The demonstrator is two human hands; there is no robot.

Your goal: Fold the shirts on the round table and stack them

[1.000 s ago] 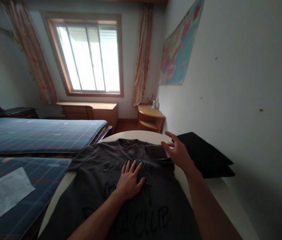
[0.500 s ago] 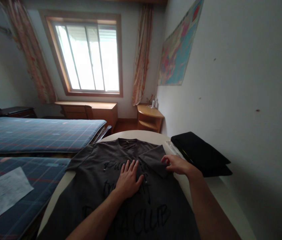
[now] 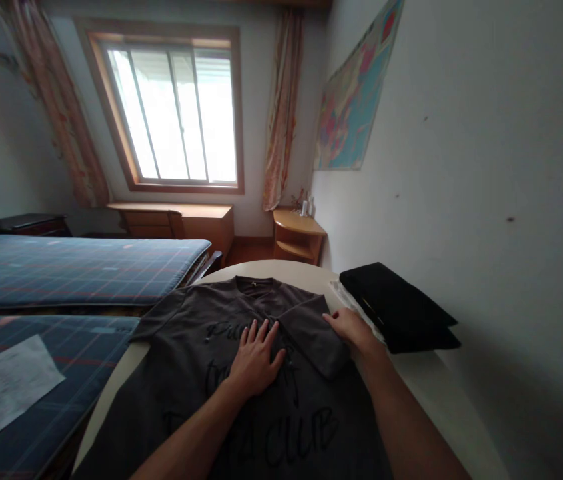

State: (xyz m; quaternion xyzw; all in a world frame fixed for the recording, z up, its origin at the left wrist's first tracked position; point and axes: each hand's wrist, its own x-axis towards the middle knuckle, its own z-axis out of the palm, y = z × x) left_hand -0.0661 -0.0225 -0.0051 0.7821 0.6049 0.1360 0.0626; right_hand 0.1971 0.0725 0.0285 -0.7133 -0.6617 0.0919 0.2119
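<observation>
A dark grey T-shirt [image 3: 321, 400] with black lettering lies spread on a pale round table [image 3: 291, 269], its collar toward the far edge. My left hand [image 3: 256, 360] rests flat on the chest of the shirt, fingers spread, covering part of the print. At the sleeve on the right, which is folded inward over the front, my right hand [image 3: 354, 327] has its fingers closed on the cloth edge. The fingertips there are partly hidden. The left sleeve [image 3: 158, 317] lies stretched out to the side.
Black folded items [image 3: 398, 307] lie on a whitish sheet or bag at the table's right, by the wall. Two blue checked mattresses [image 3: 86, 267] are on the left, a paper [image 3: 8, 393] on the nearer one. A corner shelf [image 3: 298, 222] stands beyond the table.
My right hand has shifted slightly down along the sleeve, and the folded sleeve now reaches farther down and right, lying flatter. My left hand has stayed on the chest.
</observation>
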